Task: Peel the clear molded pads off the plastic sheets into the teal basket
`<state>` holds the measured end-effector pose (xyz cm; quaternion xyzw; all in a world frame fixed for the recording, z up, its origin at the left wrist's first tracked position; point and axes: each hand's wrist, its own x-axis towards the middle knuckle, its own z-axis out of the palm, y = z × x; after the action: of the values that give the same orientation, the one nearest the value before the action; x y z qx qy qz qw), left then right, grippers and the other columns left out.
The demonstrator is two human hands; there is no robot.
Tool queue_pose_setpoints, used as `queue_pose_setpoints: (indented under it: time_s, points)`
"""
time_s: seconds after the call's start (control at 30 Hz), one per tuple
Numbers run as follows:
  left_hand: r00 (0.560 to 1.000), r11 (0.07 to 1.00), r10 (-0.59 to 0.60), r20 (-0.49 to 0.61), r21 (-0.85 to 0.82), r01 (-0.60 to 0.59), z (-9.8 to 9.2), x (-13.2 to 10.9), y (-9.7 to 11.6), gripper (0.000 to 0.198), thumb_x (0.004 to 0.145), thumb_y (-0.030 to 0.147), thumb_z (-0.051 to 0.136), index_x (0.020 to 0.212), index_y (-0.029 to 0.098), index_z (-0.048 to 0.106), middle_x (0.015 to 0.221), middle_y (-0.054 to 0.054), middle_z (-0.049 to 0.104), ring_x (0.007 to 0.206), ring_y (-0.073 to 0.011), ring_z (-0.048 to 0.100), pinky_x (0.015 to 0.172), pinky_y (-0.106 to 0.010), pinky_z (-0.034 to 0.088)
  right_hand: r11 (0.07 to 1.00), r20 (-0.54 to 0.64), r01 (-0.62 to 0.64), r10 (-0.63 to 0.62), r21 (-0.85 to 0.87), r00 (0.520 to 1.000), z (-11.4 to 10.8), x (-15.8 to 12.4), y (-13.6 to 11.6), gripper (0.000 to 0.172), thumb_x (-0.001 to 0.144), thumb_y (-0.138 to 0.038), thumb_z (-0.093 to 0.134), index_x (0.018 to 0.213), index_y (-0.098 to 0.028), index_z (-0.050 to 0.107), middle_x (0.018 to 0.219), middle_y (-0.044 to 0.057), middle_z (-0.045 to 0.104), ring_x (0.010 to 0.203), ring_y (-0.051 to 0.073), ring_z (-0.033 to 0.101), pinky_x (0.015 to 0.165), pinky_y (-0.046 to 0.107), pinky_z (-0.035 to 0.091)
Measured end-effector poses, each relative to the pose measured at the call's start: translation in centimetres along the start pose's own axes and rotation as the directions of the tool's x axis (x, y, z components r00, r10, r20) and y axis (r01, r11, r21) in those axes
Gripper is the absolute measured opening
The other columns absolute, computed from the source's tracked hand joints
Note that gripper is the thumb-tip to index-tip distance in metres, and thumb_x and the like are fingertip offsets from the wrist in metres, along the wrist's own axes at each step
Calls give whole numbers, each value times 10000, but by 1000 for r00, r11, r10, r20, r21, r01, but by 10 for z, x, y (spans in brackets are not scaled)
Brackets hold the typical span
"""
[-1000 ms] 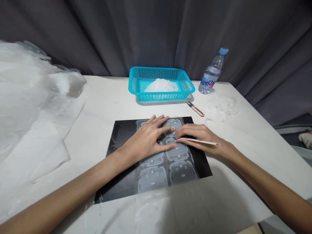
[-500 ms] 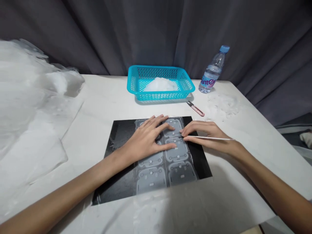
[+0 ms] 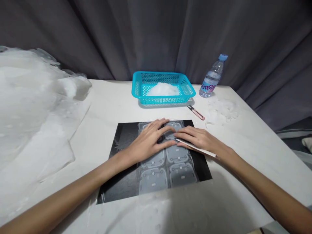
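A clear plastic sheet [image 3: 156, 178] with rows of rounded rectangular moulded shapes lies over a black mat [image 3: 124, 139]. My left hand [image 3: 149, 139] rests on the sheet, fingers spread and thumb stretched to the right, pressing it against the mat. My right hand [image 3: 197, 138] is closed around a slim white-handled craft knife [image 3: 198, 149], whose handle slants down toward the wrist. The knife's tip is near my left thumb and forefinger, over the gap between two shapes in the right column; the fingers partly hide it.
A turquoise basket [image 3: 163, 100] holding a white heap [image 3: 163, 89] stands at the back. Pink thread snips [image 3: 197, 113] lie before it, with a water bottle [image 3: 211, 79] and clear scraps [image 3: 224, 110] to the right. A large pile of clear plastic sheets [image 3: 36, 107] covers the left side.
My right hand has moved left with the knife, drawing its tip along the gap toward my left hand. The handle now slants down more. My left hand stays on the sheet; the view shifts slightly.
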<state>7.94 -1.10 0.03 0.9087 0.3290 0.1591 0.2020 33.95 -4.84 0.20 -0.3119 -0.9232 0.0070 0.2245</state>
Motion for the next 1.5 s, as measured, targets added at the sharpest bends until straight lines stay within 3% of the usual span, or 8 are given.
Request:
queue_pose_setpoints:
  time_s: [0.17,0.3,0.5,0.63,0.77,0.93,1.13,1.5]
  points:
    - [998,992,-50,-39,-115,46,3,2,-4,728,956,664,632,1519,252,421,1580,-168,513,1477,-330,488,1207,-542,400,997,14,78,-78,23,997,5,5,4,247,1086,-284,535,1186,-160,724,1093,127,787,951,241,735,810,381,618]
    - [992,986,-126,-2,-110,125,7,3,-8,894,914,736,626,1582,215,339,1655,-214,415,1557,-387,366,1249,-589,322,949,-31,-129,144,288,989,0,16,15,241,1097,-285,500,1126,-189,719,1099,98,765,994,212,715,889,361,576]
    - [991,986,-136,-17,-100,133,7,1,-9,1040,907,745,629,1658,208,150,1745,-226,193,1625,-402,164,1269,-586,274,680,-69,-482,613,552,787,-17,41,47,303,1034,-404,575,966,-155,735,839,33,714,690,155,631,625,269,489]
    - [918,981,-176,-356,-139,134,-2,0,3,764,886,685,707,1424,207,451,1380,-177,563,1312,-345,555,1095,-517,469,695,-15,-440,544,569,839,-31,43,31,258,1020,-371,612,970,-168,763,939,46,739,850,175,672,758,289,512]
    - [944,943,-200,-262,-313,113,-18,3,15,536,961,586,673,1354,261,506,904,12,600,760,-176,592,746,-329,506,711,22,-374,451,596,892,-44,43,2,199,1015,-331,645,1020,-210,803,958,43,739,899,181,669,831,316,517]
    - [942,971,-104,-319,-236,27,-28,5,12,272,1021,477,638,963,226,725,834,8,597,718,-147,539,708,-299,422,682,24,-363,452,634,892,-56,31,-10,245,1028,-367,644,1201,-252,775,1069,50,746,956,197,673,858,337,533]
    - [950,893,-167,-265,-450,31,-28,-5,13,191,980,412,721,976,234,790,947,-17,746,747,-141,618,698,-276,475,860,-222,-351,449,371,865,-31,11,-13,441,1136,-374,349,1050,-236,760,1120,97,643,1163,253,579,1062,470,471]
    - [937,612,-322,-138,-786,95,-16,-17,19,198,857,322,847,1014,202,826,1052,-69,788,918,-200,750,820,-300,635,992,-226,-100,116,79,967,-5,12,-36,152,1050,-238,605,1172,-192,682,1013,97,741,855,229,625,750,386,515]
